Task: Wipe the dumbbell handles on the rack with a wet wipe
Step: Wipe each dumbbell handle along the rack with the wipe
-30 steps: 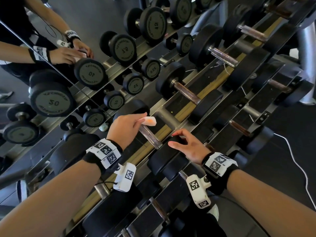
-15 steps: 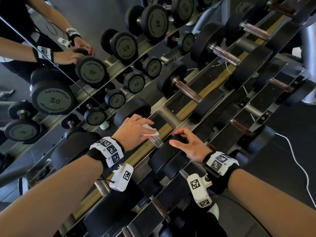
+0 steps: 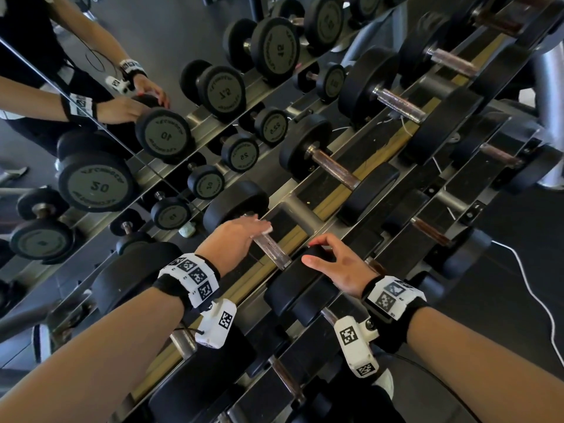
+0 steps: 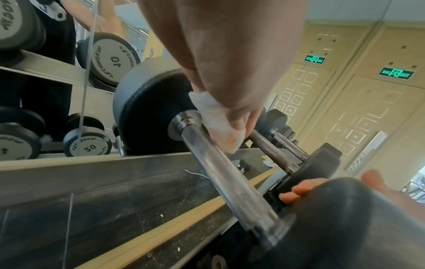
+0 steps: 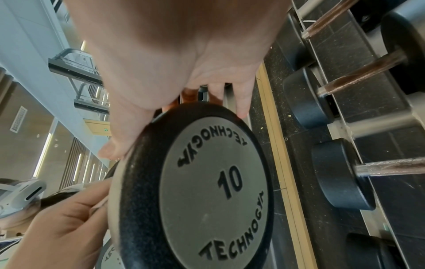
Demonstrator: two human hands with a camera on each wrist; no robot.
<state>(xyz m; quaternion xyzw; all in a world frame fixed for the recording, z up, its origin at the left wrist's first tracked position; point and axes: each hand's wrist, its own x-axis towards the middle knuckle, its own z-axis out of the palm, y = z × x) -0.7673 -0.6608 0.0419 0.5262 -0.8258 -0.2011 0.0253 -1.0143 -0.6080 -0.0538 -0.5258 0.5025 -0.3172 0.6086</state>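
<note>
A black 10 kg dumbbell lies on the rack's top tier in front of me, its steel handle (image 3: 273,250) running between two black heads. My left hand (image 3: 256,227) pinches a white wet wipe (image 3: 267,228) against the far end of that handle (image 4: 225,176), close to the far head (image 4: 149,116). The wipe (image 4: 218,122) is bunched under my fingertips. My right hand (image 3: 317,251) grips the near head (image 3: 293,288), fingers curled over its rim (image 5: 207,191), thumb on the side.
More dumbbells with brownish handles (image 3: 335,170) sit further right on the rack (image 3: 360,175) and on a lower tier (image 3: 430,232). A mirror (image 3: 100,184) on the left reflects the weights and my arms. A white cable (image 3: 531,270) trails over the dark floor on the right.
My left hand slid the wipe along the handle toward the near head, then back toward the far head. The right hand stayed on the near head.
</note>
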